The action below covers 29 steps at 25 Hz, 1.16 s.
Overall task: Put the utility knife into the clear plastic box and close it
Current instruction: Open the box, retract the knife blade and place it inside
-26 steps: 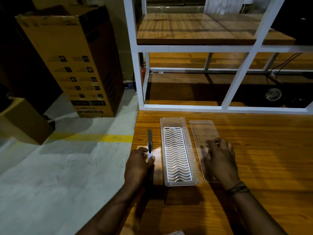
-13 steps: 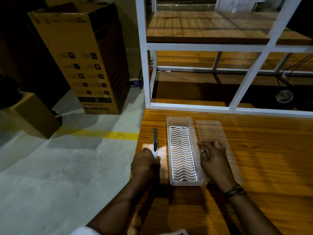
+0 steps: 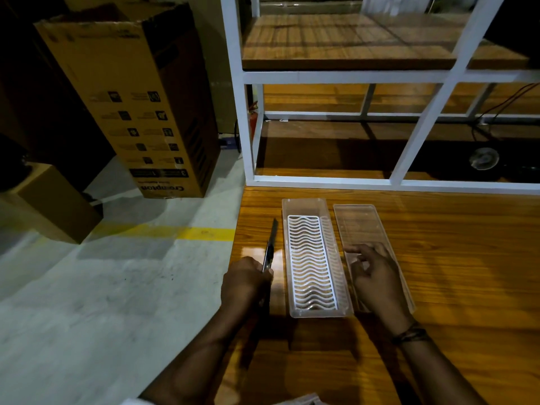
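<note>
The left hand [image 3: 244, 283] was curled tight around the handle of the utility knife [image 3: 270, 247], whose dark body stuck out past the fingers, pointing away from the person. Just to the right of those fingers lay the clear plastic box [image 3: 314, 258], open, with a white wavy grid inside. The right hand [image 3: 375, 277] rested on the clear lid [image 3: 366, 226], fingers loosely bent and gripping nothing; the lid lay flat beside the box. Beneath both hands was the wooden table [image 3: 453, 273], and beyond their fingertips stood a white shelf frame [image 3: 248, 112].
</note>
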Tool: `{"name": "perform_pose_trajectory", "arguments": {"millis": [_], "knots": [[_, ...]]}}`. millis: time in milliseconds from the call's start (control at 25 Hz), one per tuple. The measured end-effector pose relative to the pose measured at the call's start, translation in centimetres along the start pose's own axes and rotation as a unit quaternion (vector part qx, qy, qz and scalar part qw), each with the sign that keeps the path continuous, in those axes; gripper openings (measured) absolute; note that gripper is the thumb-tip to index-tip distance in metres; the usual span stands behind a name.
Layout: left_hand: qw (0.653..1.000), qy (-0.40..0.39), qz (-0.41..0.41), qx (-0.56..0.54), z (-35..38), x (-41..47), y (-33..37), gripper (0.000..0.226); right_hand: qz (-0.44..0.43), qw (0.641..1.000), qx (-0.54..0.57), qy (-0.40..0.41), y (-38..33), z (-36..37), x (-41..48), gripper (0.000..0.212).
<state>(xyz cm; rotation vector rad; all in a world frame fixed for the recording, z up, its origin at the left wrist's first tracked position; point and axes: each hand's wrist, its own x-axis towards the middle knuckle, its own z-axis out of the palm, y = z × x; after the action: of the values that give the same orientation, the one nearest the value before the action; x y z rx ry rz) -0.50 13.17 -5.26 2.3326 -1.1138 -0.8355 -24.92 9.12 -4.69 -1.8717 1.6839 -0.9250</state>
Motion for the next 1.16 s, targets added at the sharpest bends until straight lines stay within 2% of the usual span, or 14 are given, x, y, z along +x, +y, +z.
{"name": "perform_pose_trajectory", "arguments": {"millis": [160, 280, 480, 600, 720, 800, 920, 1040, 1120, 1160], "knots": [[0.985, -0.029, 0.000, -0.169, -0.4, -0.6, -1.2, 0.024, 0.001, 1.000, 0.016, 0.012, -0.5, -0.1, -0.2, 0.029], [0.957, -0.058, -0.027, -0.283, -1.1, -1.1, -1.1, 0.023, -0.017, 0.999, 0.028, 0.024, -1.3, -0.2, -0.2, 0.031], [0.925, -0.067, 0.002, -0.374, -2.4, -2.1, 0.0, 0.018, -0.039, 0.997, 0.069, 0.027, -3.1, -0.1, 0.2, 0.027], [0.911, -0.086, 0.041, -0.401, -2.7, -3.1, 1.0, 0.017, -0.041, 0.990, 0.132, -0.001, -4.6, 0.2, 0.5, 0.019], [0.904, -0.100, 0.077, -0.408, -2.2, -4.0, 2.2, 0.022, 0.038, 0.954, 0.289, -0.068, -6.6, 0.8, 1.2, 0.014], [0.905, -0.103, 0.094, -0.401, -1.7, -4.5, 2.9, 0.016, 0.086, 0.930, 0.343, -0.094, -7.8, 1.0, 1.7, 0.017], [0.908, -0.101, 0.115, -0.389, -1.1, -5.1, 3.5, 0.011, 0.103, 0.910, 0.375, -0.143, -8.7, 1.1, 2.0, 0.030], [0.922, -0.068, 0.161, -0.346, -0.8, -5.3, 3.5, 0.013, 0.074, 0.910, 0.380, -0.146, -8.8, 1.0, 2.0, 0.024], [0.916, -0.080, 0.189, -0.344, -0.9, -5.7, 3.3, 0.025, 0.063, 0.913, 0.379, -0.141, -8.7, 0.7, 2.1, 0.019], [0.913, -0.098, 0.207, -0.338, -1.0, -5.9, 3.0, 0.040, 0.063, 0.913, 0.377, -0.140, -8.6, 0.5, 2.2, 0.018]]}}
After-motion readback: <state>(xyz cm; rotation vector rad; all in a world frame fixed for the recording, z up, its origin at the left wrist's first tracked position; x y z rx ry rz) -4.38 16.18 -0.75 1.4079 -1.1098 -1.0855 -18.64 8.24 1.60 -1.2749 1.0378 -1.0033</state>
